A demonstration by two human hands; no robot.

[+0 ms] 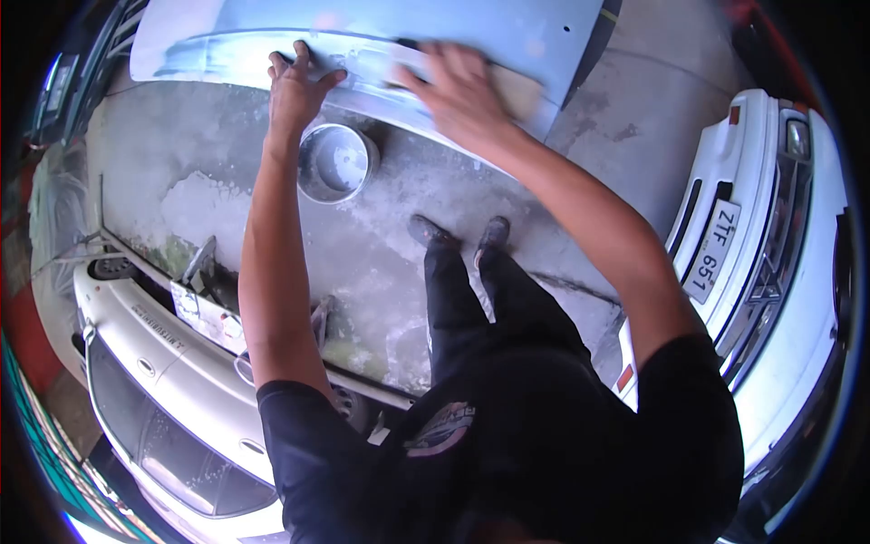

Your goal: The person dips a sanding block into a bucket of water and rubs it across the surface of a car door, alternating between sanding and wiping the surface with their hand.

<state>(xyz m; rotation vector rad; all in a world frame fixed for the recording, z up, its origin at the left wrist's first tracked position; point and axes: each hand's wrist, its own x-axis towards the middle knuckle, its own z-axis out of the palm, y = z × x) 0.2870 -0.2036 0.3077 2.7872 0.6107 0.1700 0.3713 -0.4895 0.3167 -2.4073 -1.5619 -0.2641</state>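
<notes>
Pale blue panel fills the top of the view, its far side cut off by the frame. Cloudy, lighter smears with darker edges run along its near part, and glare makes the surface there hard to read. The right hand is blurred and lies over a flat beige block on the panel; the hand covers the block's middle, so I cannot tell whether the fingers clasp it or only press on it. A small dark shape shows by its fingertips, too smeared to name. The left hand has its fingers spread wide and rests bare on the panel close to the near edge, with nothing seen in it.

That edge slopes down from left to right. Just below it, near the left wrist, a round bucket stands on the concrete floor; its contents are unclear. Bare floor opens between bucket and shoes. A white car borders the right side, and a pale car, partly behind the left arm, closes the lower left.
</notes>
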